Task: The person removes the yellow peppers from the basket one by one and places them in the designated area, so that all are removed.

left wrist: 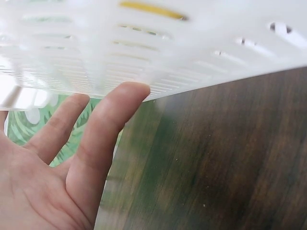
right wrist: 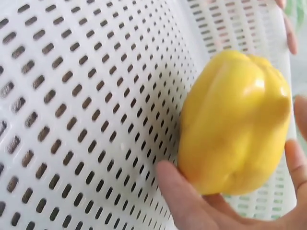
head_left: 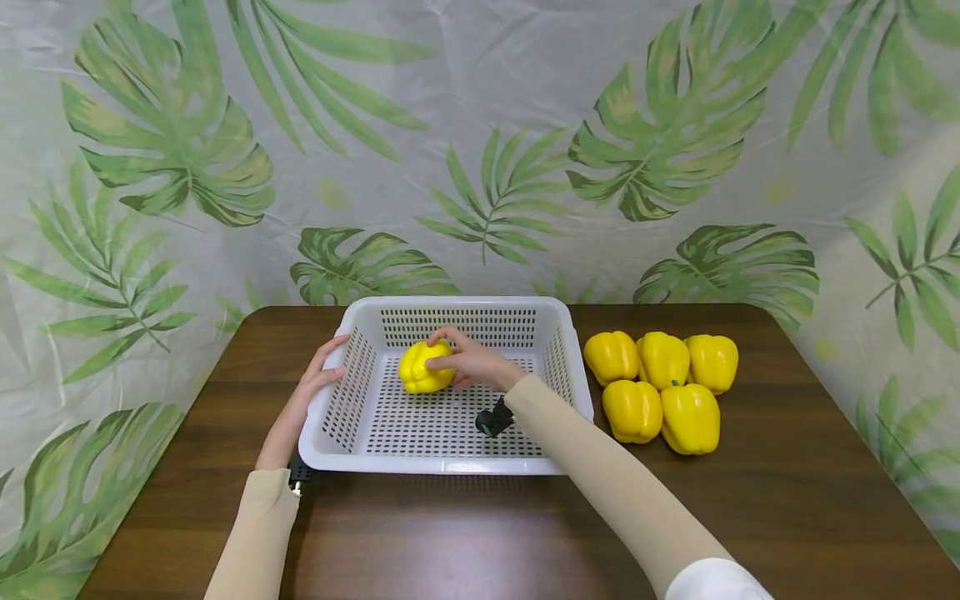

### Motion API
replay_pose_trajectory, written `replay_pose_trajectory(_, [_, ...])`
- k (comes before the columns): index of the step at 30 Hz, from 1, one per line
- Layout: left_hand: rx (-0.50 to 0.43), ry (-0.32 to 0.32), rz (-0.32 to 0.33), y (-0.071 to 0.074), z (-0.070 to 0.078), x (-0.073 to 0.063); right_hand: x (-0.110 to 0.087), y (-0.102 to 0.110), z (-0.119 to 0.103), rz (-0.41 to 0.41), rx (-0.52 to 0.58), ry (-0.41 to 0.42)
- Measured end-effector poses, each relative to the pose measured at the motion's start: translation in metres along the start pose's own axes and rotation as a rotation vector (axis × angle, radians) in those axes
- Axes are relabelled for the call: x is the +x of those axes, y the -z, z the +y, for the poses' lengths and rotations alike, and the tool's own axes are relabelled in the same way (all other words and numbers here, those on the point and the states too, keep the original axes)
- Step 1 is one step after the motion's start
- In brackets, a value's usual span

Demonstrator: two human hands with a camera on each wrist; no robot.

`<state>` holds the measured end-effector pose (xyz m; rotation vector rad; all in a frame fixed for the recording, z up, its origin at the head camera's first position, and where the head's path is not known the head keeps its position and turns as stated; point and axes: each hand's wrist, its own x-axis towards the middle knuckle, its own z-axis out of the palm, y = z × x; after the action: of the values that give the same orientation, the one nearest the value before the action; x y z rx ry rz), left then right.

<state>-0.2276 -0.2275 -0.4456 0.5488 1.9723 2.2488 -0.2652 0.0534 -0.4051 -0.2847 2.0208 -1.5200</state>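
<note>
A yellow bell pepper (head_left: 418, 369) is inside the white plastic basket (head_left: 420, 463), left of its middle. My right hand (head_left: 476, 361) reaches in from the right and holds this pepper between thumb and fingers. Close up in the right wrist view, the pepper (right wrist: 235, 124) lies on its side by the slotted wall, with the thumb at its lower end. At the basket's left side, my left hand (head_left: 306, 398) rests its fingertips on the rim. The left wrist view shows its fingers (left wrist: 98, 139) fairly straight against the basket's outside.
Several more yellow bell peppers (head_left: 634, 412) sit grouped on the brown wooden table (head_left: 780, 467), right of the basket. Behind the table hangs a leaf-patterned cloth (head_left: 510, 100). A black wrist camera (head_left: 495, 418) on the right arm hangs over the basket floor.
</note>
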Motion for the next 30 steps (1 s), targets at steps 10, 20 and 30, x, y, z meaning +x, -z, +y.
replay_pose_trajectory(10, [-0.001, 0.005, -0.005, 0.0, 0.0, 0.0, 0.0, -0.006, -0.002, 0.06, -0.071, 0.0])
replay_pose_trajectory(20, [0.003, -0.035, 0.007, 0.0, -0.002, 0.001, -0.003, -0.004, 0.001, 0.087, -0.054, 0.02])
replay_pose_trajectory(30, [-0.003, -0.028, 0.005, 0.001, -0.002, 0.001, -0.008, 0.007, 0.003, 0.058, 0.02, 0.066])
